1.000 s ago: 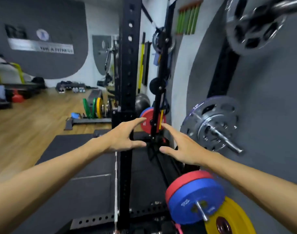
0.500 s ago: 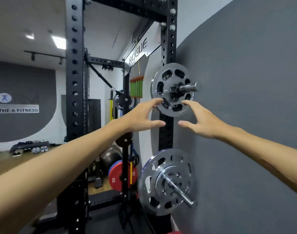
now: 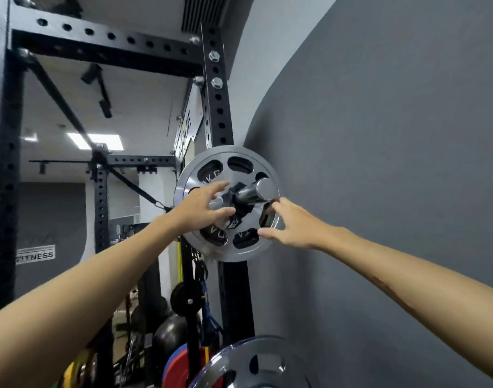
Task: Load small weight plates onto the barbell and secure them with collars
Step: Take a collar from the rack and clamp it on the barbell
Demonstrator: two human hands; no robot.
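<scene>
Nearest the camera, at the bottom edge of the view, a second silver plate sits on a lower peg, its lower half cut off by the frame. Left of it, red and blue plates are partly hidden behind the rack.

Higher up, both bare forearms reach forward and up toward the silver weight plate that hangs on a chrome storage peg sticking out from the black rack upright, close against the grey wall. The left hand is spread open over the left part of the plate's face, fingers near the hub, closed on nothing. The right hand is also open, its fingertips at or inside a cutout near the plate's right rim; whether they have hooked it firmly is hard to tell. The two hands sit on opposite sides, probably so the plate can be slid straight off the peg without tipping.

A dark piece at the hub may be a collar or clip, but blur keeps it unclear. The raised markings in the cutouts are unreadable, so the plate's weight is unknown. No barbell appears anywhere, so the loading itself has not begun. Farther back, rack crossbeams and ceiling lights fill the room.
</scene>
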